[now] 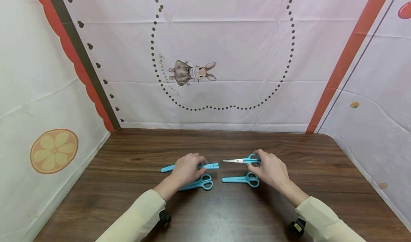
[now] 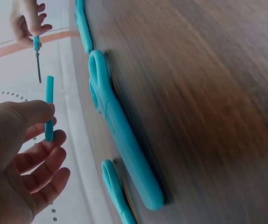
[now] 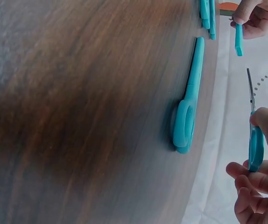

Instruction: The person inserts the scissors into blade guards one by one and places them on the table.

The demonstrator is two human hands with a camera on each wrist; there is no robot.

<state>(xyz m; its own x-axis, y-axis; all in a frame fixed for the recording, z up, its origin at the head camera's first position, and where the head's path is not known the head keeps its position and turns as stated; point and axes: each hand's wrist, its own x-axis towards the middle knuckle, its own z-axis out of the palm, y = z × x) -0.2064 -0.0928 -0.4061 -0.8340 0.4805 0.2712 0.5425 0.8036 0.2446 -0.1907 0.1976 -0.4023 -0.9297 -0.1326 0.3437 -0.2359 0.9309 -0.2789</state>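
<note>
My left hand [image 1: 187, 167] pinches a light-blue scissors sheath [image 1: 211, 166] between thumb and fingers, raised off the table in the left wrist view. My right hand [image 1: 271, 168] holds a pair of scissors [image 1: 239, 160] by its blue handles. Its bare metal blades are closed and point left at the sheath's end, a small gap apart. Below the right hand lies a sheathed pair of scissors [image 1: 237, 179]. Another sheathed pair [image 1: 200, 182] lies below the left hand, partly hidden by it. Behind that hand a further blue piece [image 1: 167, 168] shows; the left wrist view shows handle loops on it [image 2: 117, 196].
The brown wooden table [image 1: 224, 213] carries the scissors near its middle. A white patterned cloth [image 1: 231, 56] hangs behind it and along both sides. Dark wrist cameras [image 1: 164, 219] are worn at the cream sleeves [image 1: 138, 213].
</note>
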